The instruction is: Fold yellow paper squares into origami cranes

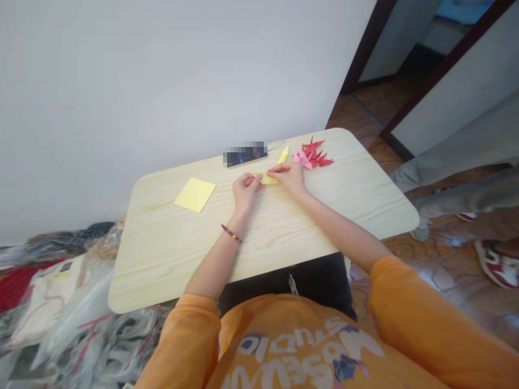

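Seen from the head, the left grip (245,193) and right grip (288,179) pinch narrowly on a folded yellow paper (270,179), steadying it above the desk (170,259), with a flat yellow paper square (195,194) left of them and red and pink paper cranes (313,154) just beyond.

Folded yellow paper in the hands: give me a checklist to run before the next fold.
1. Folded yellow paper held by both hands: ok, left hand and right hand are on it.
2. Fold edges lined up: cannot tell, fingers cover them.
3. Spare yellow square flat on the table, left of the hands: ok.
4. Red and pink paper cranes beyond the right hand, not under it: ok.
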The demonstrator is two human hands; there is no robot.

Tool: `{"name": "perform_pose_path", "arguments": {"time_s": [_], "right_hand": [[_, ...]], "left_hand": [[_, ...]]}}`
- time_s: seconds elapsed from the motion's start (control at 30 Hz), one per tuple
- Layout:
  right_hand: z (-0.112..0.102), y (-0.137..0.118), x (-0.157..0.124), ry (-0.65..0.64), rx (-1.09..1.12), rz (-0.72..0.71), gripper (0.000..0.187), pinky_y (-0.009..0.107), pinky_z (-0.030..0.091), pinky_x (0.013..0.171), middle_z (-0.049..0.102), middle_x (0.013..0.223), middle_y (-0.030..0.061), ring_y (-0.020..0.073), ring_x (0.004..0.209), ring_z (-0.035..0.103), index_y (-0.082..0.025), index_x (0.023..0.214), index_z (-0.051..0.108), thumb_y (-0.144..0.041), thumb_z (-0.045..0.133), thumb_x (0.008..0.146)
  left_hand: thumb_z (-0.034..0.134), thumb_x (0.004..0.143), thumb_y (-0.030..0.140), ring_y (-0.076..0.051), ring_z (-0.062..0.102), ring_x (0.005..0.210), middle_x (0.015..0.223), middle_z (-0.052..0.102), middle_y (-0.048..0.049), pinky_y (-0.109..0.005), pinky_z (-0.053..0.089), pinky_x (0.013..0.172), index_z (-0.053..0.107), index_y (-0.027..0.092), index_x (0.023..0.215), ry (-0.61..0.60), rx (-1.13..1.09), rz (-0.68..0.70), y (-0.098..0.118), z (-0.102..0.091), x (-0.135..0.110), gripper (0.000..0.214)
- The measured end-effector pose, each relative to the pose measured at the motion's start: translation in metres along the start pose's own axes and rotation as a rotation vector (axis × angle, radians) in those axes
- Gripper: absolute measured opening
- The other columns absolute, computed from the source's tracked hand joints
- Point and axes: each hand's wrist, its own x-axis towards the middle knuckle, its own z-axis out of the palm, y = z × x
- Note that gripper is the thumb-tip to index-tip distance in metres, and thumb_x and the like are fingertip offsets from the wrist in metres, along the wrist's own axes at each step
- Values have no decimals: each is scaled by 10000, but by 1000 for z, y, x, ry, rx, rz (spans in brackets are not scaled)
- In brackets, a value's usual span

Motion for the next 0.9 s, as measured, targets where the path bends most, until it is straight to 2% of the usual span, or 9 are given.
{"name": "perform_pose_path", "arguments": {"time_s": [0.43, 0.63, 0.9], "right_hand": [[1, 6, 1, -9, 138, 70, 192, 318, 531, 709, 710, 686, 41, 175, 673, 659, -158, 628, 692, -252, 807, 506], [0, 4, 3, -56, 113, 94, 212, 288, 475, 629, 645, 619, 4, 134, 600, 586, -156, 650, 664, -207, 801, 496], [-3, 4, 4, -134, 24, -87, 161, 258, 409, 571, 612, 670, 7, 112, 593, 534, -152, 640, 621, -210, 755, 571]], "left_hand": [[815, 567, 364, -100, 606, 642, 655, 628, 17, -250, 532, 690, 570, 156, 639, -2, -45, -25, -1, 1, -1, 330], [817, 566, 367, -96, 604, 638, 648, 626, 25, -243, 530, 687, 578, 162, 639, -9, -39, -12, 0, 1, -1, 322], [823, 563, 359, -100, 607, 637, 654, 633, 13, -246, 531, 672, 579, 159, 638, -6, -34, -27, 0, -1, 0, 324]]}}
